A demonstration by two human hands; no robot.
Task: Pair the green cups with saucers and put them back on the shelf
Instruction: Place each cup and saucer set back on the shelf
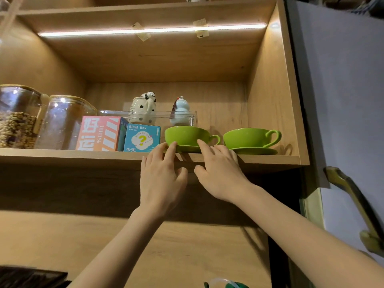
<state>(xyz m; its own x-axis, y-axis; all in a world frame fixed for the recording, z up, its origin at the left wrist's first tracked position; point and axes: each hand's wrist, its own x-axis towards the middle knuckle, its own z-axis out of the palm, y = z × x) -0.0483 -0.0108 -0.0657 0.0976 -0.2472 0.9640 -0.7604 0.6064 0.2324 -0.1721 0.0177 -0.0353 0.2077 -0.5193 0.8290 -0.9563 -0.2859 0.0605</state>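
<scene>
While both arms reach up to the wooden shelf (62, 155), the left hand (161, 177) and the right hand (218, 173) meet at the left green cup (187, 135), which sits on its green saucer (190, 149) right at the shelf's near edge. Left fingertips (173, 144) touch the saucer's near left rim and the cup's lower wall; the right forefinger (202, 143) rests against the cup just below its handle. Neither grip is closed: fingers are spread and lightly bent, with both thumbs hanging below the shelf lip, holding nothing.

Just to the right, apart from the first pair, the second green cup (249, 138) stands upright on its own saucer (254, 151), handle pointing right, near the cabinet's right side wall (270, 90). A narrow strip of bare shelf lies between the two saucers.

To the left, a blue "Blind Box" carton (142, 138) stands just beside the held saucer, then a pink-and-orange box (99, 134) and two glass jars (62, 123). Behind the cups, a clear tray (187, 117) holds a panda figurine pot (143, 109) and a pale blue gourd figure (180, 112). Overhead room is generous, up to the lit strip (151, 30). An open cabinet door (342, 90) hangs at far right.
</scene>
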